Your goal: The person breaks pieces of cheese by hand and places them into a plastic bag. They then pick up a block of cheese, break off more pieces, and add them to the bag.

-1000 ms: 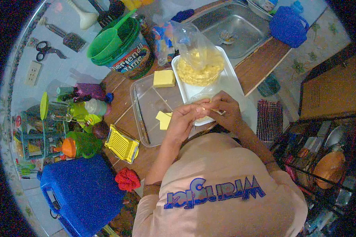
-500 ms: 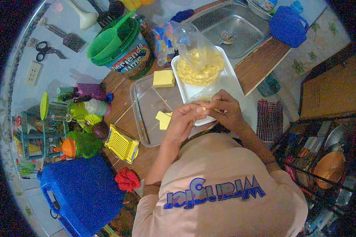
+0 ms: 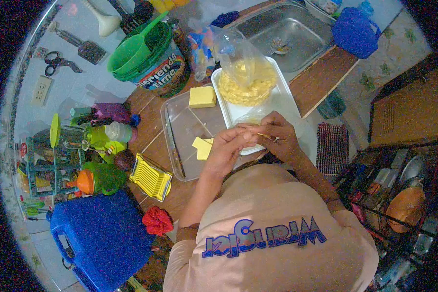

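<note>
My left hand [image 3: 228, 147] and my right hand [image 3: 279, 136] meet over the near end of a white tray [image 3: 289, 108]. Fingers and thumbs are pinched together around something small, mostly hidden; I cannot make it out. On the tray rests a clear plastic bag [image 3: 243, 85] full of small pale-yellow pieces. To the left lies a clear plastic tray [image 3: 190, 168]. It holds a yellow block [image 3: 202, 97] that looks like cheese, several flat yellow slices [image 3: 203, 147] beside my left hand, and a knife [image 3: 174, 141] along its left side.
A yellow slicer [image 3: 151, 177], a red cloth [image 3: 157, 221] and a big blue jug [image 3: 100, 238] are on the left. Behind stand a printed bucket [image 3: 163, 75] with a green strainer [image 3: 129, 56] and a steel sink [image 3: 301, 44]. A rack of utensils [image 3: 399, 204] is at right.
My fingers have shifted slightly and closed more over the small thing; a pale bit that showed between them is now mostly covered. The other things stay in place.
</note>
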Action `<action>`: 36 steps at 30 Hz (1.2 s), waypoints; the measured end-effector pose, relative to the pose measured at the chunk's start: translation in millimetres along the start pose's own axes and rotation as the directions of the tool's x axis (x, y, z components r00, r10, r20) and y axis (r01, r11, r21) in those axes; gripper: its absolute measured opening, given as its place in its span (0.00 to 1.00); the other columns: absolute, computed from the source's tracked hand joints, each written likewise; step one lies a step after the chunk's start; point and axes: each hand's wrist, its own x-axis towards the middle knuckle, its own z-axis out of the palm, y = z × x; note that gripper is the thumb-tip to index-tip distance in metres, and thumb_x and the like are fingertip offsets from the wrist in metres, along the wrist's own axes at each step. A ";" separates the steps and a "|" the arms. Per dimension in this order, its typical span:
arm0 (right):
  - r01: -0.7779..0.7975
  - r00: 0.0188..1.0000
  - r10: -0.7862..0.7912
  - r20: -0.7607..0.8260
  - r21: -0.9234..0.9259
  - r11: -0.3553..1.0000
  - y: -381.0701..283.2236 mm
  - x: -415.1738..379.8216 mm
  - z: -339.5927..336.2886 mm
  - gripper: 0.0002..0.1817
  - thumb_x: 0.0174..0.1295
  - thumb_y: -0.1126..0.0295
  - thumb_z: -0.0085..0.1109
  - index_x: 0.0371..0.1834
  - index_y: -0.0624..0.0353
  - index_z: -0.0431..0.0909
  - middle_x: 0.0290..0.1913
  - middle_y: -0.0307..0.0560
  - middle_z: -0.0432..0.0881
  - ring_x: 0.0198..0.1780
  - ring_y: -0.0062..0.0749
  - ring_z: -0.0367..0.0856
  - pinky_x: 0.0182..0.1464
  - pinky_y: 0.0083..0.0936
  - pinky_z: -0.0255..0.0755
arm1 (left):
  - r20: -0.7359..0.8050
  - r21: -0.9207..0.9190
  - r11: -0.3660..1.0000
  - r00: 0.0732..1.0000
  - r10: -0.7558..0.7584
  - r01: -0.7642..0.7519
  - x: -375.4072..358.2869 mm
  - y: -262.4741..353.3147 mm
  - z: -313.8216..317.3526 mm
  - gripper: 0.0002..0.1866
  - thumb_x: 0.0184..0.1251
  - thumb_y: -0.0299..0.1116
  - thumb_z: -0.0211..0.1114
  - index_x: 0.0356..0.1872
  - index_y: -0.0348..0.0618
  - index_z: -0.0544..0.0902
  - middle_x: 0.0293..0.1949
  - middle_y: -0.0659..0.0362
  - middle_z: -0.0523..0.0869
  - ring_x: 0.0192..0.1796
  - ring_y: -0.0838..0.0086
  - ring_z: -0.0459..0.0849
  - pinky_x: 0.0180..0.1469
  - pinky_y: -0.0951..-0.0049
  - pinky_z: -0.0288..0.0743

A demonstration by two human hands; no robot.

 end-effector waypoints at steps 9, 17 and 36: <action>0.009 0.998 -0.009 0.062 -0.002 1.000 -5.4 1.3 -4.5 0.16 0.51 0.63 0.66 0.43 0.50 0.82 0.29 0.40 0.74 0.33 0.33 0.73 0.35 0.27 0.71 | 0.030 -0.114 0.993 0.999 -0.033 0.036 -2.9 3.6 2.8 0.09 0.64 0.29 0.59 0.38 0.33 0.82 0.48 0.54 0.80 0.45 0.73 0.80 0.47 0.73 0.77; 0.062 0.988 -0.078 0.134 0.118 0.991 1.3 2.5 -5.1 0.14 0.52 0.65 0.66 0.43 0.53 0.83 0.32 0.38 0.74 0.36 0.26 0.71 0.34 0.21 0.67 | 0.102 -0.159 0.982 0.991 -0.086 0.101 -4.9 -4.6 -5.3 0.16 0.62 0.33 0.62 0.46 0.32 0.78 0.41 0.56 0.82 0.39 0.71 0.82 0.46 0.68 0.77; 0.058 0.998 -0.059 0.021 0.058 0.997 1.4 -1.3 -7.4 0.13 0.47 0.70 0.70 0.38 0.52 0.84 0.32 0.36 0.71 0.31 0.20 0.69 0.27 0.16 0.63 | 0.041 -0.021 0.996 0.996 -0.082 0.083 -7.4 5.6 6.7 0.17 0.63 0.37 0.60 0.45 0.32 0.79 0.48 0.55 0.79 0.43 0.73 0.79 0.46 0.75 0.74</action>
